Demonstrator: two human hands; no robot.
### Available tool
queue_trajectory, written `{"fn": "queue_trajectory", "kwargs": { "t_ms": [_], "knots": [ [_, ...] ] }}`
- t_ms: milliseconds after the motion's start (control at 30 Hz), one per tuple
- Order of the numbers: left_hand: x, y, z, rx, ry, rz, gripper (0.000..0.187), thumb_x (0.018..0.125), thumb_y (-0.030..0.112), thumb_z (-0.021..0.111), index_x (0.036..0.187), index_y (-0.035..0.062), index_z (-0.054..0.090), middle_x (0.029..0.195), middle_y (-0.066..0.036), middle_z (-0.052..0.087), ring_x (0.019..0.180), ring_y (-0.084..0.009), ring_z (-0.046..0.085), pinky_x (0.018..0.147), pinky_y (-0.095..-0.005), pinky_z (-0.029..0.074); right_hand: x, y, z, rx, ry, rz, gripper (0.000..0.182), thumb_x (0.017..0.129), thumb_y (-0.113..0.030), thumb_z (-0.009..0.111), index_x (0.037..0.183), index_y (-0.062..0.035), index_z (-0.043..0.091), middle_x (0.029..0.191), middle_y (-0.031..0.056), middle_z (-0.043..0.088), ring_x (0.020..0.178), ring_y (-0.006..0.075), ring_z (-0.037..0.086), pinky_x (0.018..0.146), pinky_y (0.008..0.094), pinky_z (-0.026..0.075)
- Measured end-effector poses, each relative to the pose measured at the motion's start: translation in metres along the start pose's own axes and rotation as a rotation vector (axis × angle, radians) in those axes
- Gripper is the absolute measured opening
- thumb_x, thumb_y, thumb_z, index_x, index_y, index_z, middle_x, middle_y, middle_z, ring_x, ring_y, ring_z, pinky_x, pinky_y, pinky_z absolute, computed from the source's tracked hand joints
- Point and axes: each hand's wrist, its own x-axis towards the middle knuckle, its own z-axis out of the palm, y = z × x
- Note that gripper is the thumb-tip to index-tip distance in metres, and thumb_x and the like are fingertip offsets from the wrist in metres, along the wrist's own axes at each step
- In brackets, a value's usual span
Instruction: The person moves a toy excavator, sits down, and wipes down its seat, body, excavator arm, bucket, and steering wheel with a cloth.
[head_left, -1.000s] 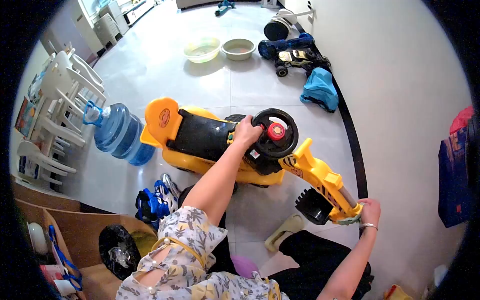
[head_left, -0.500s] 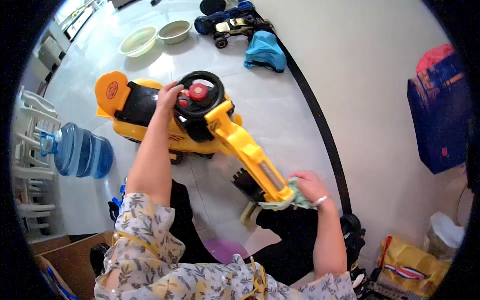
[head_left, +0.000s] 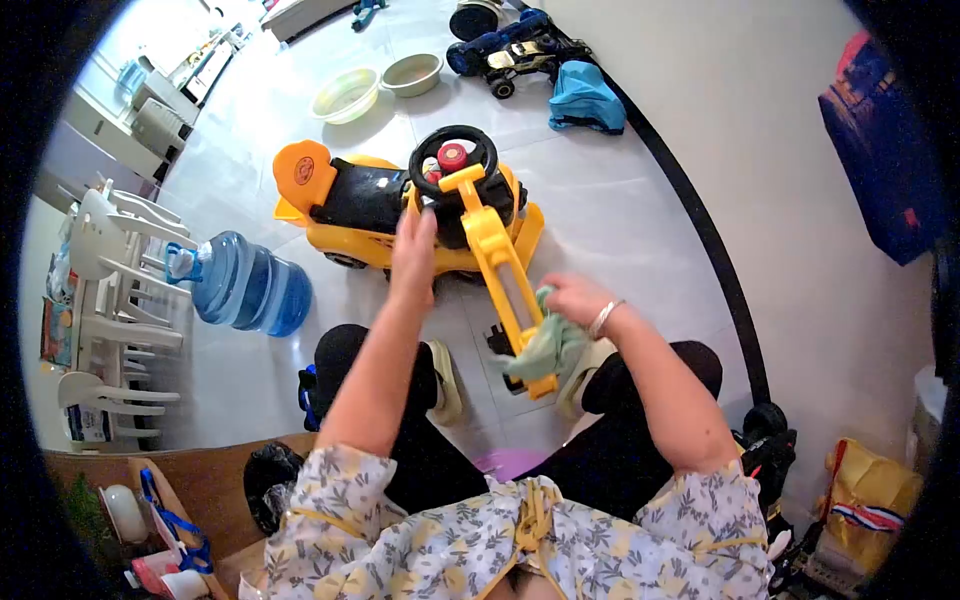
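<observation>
A yellow and black ride-on toy excavator point(head_left: 375, 240) stands before me, its long yellow digger arm point(head_left: 495, 255) reaching toward my knees. The black steering wheel point(head_left: 490, 150) has a red button at its hub. Just below the wheel, beside the toy's body, my left hand point(head_left: 415, 250) is raised, fingers stretched out and slightly blurred, holding nothing. My right hand point(head_left: 575, 300) grips a pale green cloth point(head_left: 555, 350), which drapes over the lower end of the digger arm. The black bucket behind that end is partly hidden.
A large blue water bottle point(head_left: 250, 285) lies at left, near white chairs point(head_left: 125, 330). Farther off are two basins point(head_left: 412, 75), toy cars point(head_left: 520, 60) and a blue cloth item point(head_left: 587, 98) by the wall. A cardboard box point(head_left: 220, 470) sits lower left, a yellow package point(head_left: 870, 490) lower right.
My left hand has come off the steering wheel and lowered toward me. My right hand has shifted up the digger arm with the cloth. The view has swung left.
</observation>
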Motion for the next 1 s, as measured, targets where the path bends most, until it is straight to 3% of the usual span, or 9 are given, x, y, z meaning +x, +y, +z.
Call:
{"fn": "queue_trajectory", "kwargs": {
  "t_ms": [33,100,200,367,467,533,633,867,1000],
  "knots": [
    [-0.018,-0.027,-0.003,0.009,0.044,-0.100,0.067,0.092,0.048,0.049,0.141,0.0059,0.033,0.142,-0.013,0.039,0.132,-0.0271,0.034,0.102,-0.0483,0.031,0.003,0.001,-0.001,0.102,0.041,0.060,0.028,0.076,-0.018,0.051,0.089,0.0030,0.063,0.091,0.0221,0.064,0.087,0.0369,0.060,0.079,0.0412,0.048],
    [-0.040,-0.083,-0.001,0.046,-0.040,-0.328,0.056,0.097,0.046,0.043,0.129,0.0000,0.046,0.122,-0.011,0.056,0.106,-0.0187,0.054,0.089,-0.0337,0.042,-0.003,0.008,0.005,0.185,0.079,0.125,0.029,0.077,-0.019,0.051,0.091,0.0029,0.062,0.092,0.0216,0.064,0.087,0.0357,0.061,0.079,0.0408,0.048],
    [-0.080,-0.071,0.018,-0.351,-0.419,-0.510,0.055,0.098,0.050,0.038,0.124,0.0033,0.049,0.102,-0.008,0.065,0.086,-0.0194,0.061,0.078,-0.0315,0.047,-0.020,-0.015,0.014,0.038,0.134,0.042,0.034,0.079,-0.014,0.049,0.109,-0.0002,0.060,0.095,0.0129,0.063,0.089,0.0195,0.059,0.082,0.0321,0.047],
    [-0.068,-0.102,0.000,-0.579,-0.551,-0.442,0.042,0.099,0.040,0.041,0.122,0.0063,0.052,0.101,-0.007,0.065,0.084,-0.0160,0.062,0.074,-0.0296,0.049,-0.062,-0.034,-0.006,-0.019,0.037,-0.128,0.036,0.079,-0.012,0.048,0.113,-0.0014,0.057,0.093,0.0108,0.063,0.089,0.0183,0.059,0.082,0.0299,0.046],
    [-0.074,-0.094,0.006,-0.533,-0.452,-0.432,0.041,0.099,0.040,0.042,0.126,0.0101,0.049,0.106,-0.009,0.063,0.093,-0.0171,0.061,0.082,-0.0325,0.048,-0.097,-0.045,-0.036,0.283,0.032,-0.168,0.036,0.078,-0.009,0.049,0.112,-0.0022,0.055,0.091,0.0086,0.062,0.084,0.0171,0.060,0.076,0.0280,0.048],
    [-0.071,-0.094,0.008,-0.613,-0.470,-0.479,0.043,0.098,0.042,0.044,0.127,0.0107,0.049,0.108,-0.009,0.062,0.097,-0.0181,0.060,0.084,-0.0344,0.047,-0.107,-0.033,-0.054,0.985,-0.012,-0.307,0.034,0.077,-0.007,0.052,0.111,-0.0038,0.051,0.092,0.0075,0.061,0.081,0.0160,0.060,0.069,0.0262,0.050],
    [-0.078,-0.086,0.015,-0.713,-0.496,-0.512,0.048,0.095,0.047,0.047,0.128,0.0121,0.048,0.116,-0.009,0.058,0.108,-0.0198,0.054,0.090,-0.0391,0.044,-0.095,-0.035,-0.056,1.145,0.487,-0.257,0.028,0.082,-0.009,0.052,0.110,-0.0037,0.049,0.096,0.0082,0.060,0.082,0.0177,0.062,0.069,0.0295,0.053],
    [-0.074,-0.087,0.023,-0.678,-0.420,-0.520,0.048,0.097,0.049,0.041,0.130,0.0148,0.046,0.121,-0.006,0.056,0.108,-0.0218,0.054,0.092,-0.0421,0.045,-0.039,-0.033,0.012,0.527,0.267,-0.054,0.037,0.089,-0.017,0.055,0.123,-0.0021,0.051,0.108,0.0063,0.057,0.098,0.0181,0.056,0.083,0.0306,0.049],
    [-0.080,-0.094,0.028,-0.968,-0.566,-0.562,0.049,0.098,0.049,0.037,0.135,0.0174,0.038,0.122,-0.004,0.054,0.110,-0.0215,0.055,0.093,-0.0439,0.045,-0.016,-0.043,0.026,0.076,0.392,-0.130,0.040,0.089,-0.012,0.057,0.127,-0.0025,0.050,0.115,0.0078,0.054,0.104,0.0197,0.057,0.085,0.0322,0.050]
  ]
}}
